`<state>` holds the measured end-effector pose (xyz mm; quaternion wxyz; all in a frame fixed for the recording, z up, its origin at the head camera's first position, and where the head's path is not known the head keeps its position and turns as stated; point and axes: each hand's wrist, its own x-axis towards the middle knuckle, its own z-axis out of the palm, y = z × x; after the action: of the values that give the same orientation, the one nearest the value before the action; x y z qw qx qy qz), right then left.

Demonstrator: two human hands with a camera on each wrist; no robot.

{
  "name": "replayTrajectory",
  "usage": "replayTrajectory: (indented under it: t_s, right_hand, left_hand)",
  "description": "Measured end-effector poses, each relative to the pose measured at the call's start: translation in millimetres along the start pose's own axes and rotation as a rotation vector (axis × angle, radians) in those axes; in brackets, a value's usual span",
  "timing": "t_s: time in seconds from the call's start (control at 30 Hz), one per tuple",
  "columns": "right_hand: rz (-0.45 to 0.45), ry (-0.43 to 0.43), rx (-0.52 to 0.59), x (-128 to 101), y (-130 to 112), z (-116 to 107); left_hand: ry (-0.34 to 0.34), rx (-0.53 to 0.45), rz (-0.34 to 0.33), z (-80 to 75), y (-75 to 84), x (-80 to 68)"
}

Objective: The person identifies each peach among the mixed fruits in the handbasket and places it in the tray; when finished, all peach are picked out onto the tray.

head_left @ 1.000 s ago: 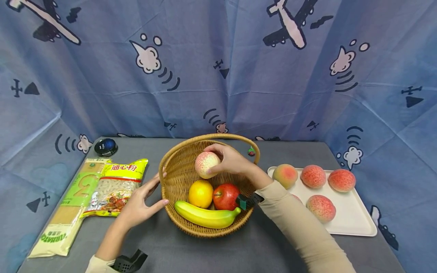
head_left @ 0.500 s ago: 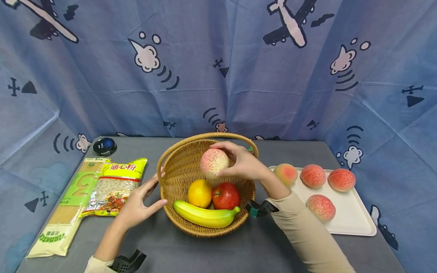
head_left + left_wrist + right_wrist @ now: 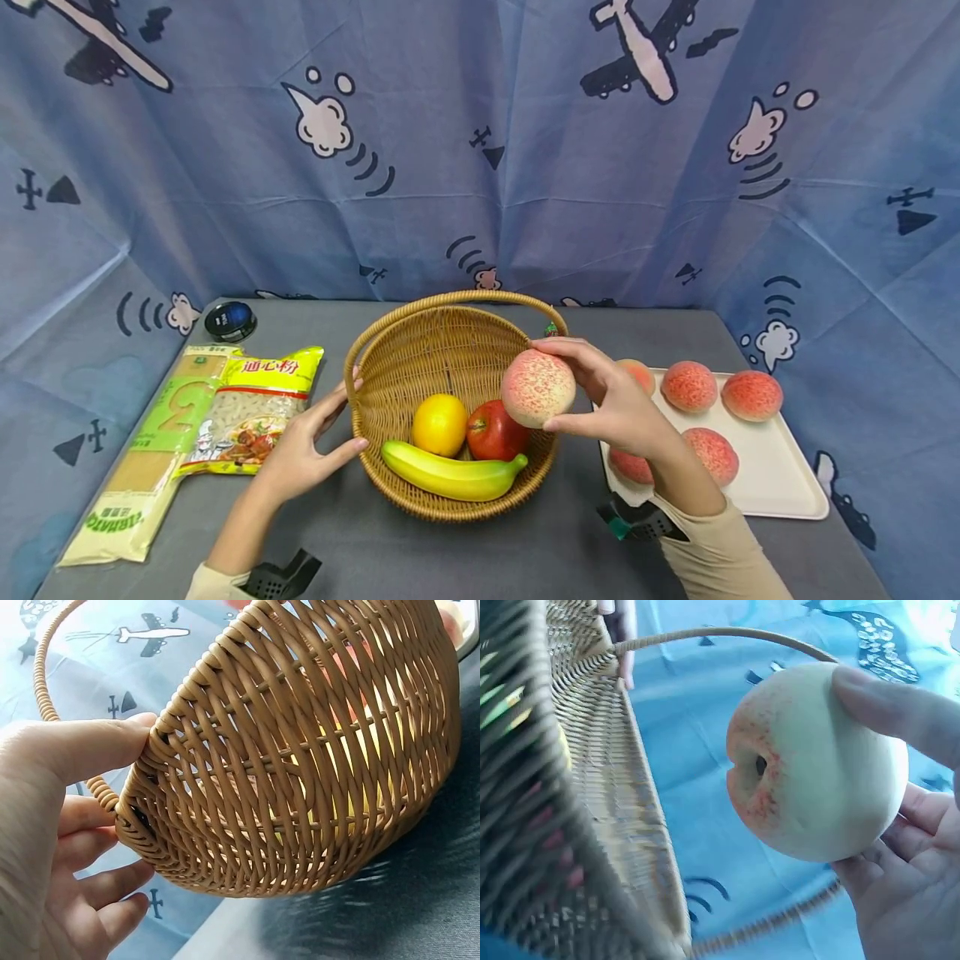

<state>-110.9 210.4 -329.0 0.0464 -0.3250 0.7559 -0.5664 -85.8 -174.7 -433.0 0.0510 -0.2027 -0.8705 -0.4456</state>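
Note:
In the head view, my right hand [image 3: 618,408] holds a pale peach with red speckles [image 3: 536,387] above the right rim of a wicker basket [image 3: 442,354]. The right wrist view shows thumb and fingers gripping this peach [image 3: 810,765], its dimpled end turned toward the basket. My left hand [image 3: 296,454] grips the basket's left rim near the foot of the handle, thumb [image 3: 112,746] on the rim and fingers behind. Inside the basket lie an orange [image 3: 439,425], a red apple [image 3: 493,432] and, in front of them, a yellow-green banana [image 3: 453,472].
On the right, a white tray [image 3: 783,487] carries several peaches [image 3: 752,396], partly hidden by my right arm. A yellow pasta bag [image 3: 258,408] and a long noodle pack [image 3: 142,467] lie left. A round black container [image 3: 230,321] sits behind them, before a blue curtain [image 3: 420,150].
My right hand has carried the peach from inside the basket rightward and toward me, over the right rim. My left hand stays at the left rim.

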Motion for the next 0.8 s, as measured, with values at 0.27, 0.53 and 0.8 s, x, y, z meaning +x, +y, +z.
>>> replayTrajectory:
  t_s: [0.27,0.53,0.8]
  right_hand:
    - [0.008,0.244,-0.002,-54.1,5.2,-37.5]
    - [0.011,0.487,0.034,-102.1,30.0,-72.3]
    - [0.052,0.717,0.088,-142.7,56.0,-95.4]
  left_hand:
    - [-0.003,0.012,0.007,-0.2,0.2,0.6]
    - [0.013,0.006,0.023,-0.4,0.0,0.0]
    - [0.034,-0.014,0.06,0.6,-0.7,0.3]
